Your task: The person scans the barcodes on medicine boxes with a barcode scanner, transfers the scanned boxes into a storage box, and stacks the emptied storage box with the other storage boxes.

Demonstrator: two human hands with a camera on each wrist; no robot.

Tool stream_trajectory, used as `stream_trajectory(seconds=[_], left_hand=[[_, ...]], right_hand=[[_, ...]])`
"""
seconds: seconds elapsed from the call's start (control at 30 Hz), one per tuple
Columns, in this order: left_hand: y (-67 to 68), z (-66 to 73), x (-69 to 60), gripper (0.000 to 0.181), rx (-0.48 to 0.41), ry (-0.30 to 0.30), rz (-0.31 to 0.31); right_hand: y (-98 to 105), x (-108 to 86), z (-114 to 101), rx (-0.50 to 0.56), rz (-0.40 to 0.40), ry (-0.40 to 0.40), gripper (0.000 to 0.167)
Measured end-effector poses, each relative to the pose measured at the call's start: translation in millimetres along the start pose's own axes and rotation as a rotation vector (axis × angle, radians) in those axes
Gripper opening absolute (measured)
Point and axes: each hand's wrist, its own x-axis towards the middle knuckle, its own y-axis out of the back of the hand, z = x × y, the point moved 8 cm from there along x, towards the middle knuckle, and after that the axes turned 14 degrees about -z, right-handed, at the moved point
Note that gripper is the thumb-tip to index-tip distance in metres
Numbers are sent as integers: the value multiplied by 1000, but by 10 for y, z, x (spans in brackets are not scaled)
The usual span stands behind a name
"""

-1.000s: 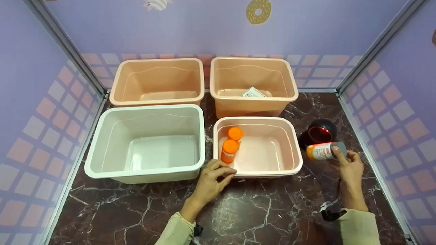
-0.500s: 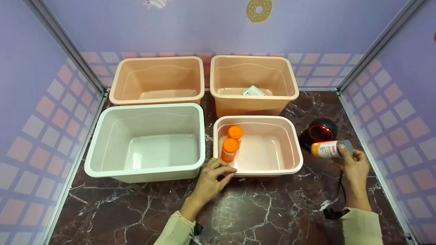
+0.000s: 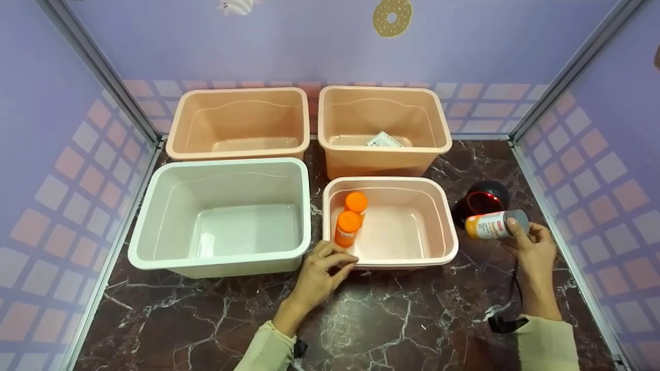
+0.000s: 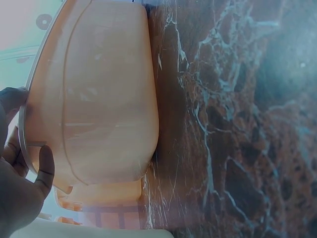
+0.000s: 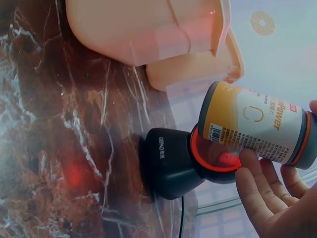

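Observation:
My right hand [image 3: 533, 257] holds a supplement bottle [image 3: 487, 225] by its grey cap end, thumb on top and the bottle lying sideways. In the right wrist view the yellow-and-white bottle [image 5: 252, 124] shows a barcode near its base, close to the red-lit window of a black barcode scanner [image 5: 171, 161]. My left hand [image 3: 322, 268] grips the near left rim of a pale pink bin [image 3: 443, 252]. In the left wrist view the thumb lies against the bin's outer wall [image 4: 104, 99], fingers at its rim. Two orange-capped bottles [image 3: 347, 229] stand inside this bin, at its left.
A pale green bin [image 3: 154, 257] stands left of the pink one. Behind are two peach bins, the left one [image 3: 237, 154] and the right one [image 3: 381, 162], which has a small white box [image 3: 384, 139] inside. Tiled-print side walls enclose the dark marbled table [image 3: 392, 330].
My right hand drew the bottle slightly right, then brought it partly back left in front of the scanner. My left hand has stayed at the bin's rim.

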Motion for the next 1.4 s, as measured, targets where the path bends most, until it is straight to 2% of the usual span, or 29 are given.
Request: stream_trajectory(seconds=[0.5, 0.67, 0.93, 1.4], left_hand=[[2, 1, -1, 11, 5, 10, -6], [4, 1, -3, 11, 5, 9, -3], [2, 6, -4, 10, 22, -2, 12], [18, 25, 4, 11, 21, -14, 14]], right_hand=[[-126, -27, -174, -32, -36, 37, 25], [-178, -13, -253, -22, -55, 80, 23], [-203, 17, -358, -104, -44, 116, 21], [-410, 25, -527, -20, -124, 168, 20]])
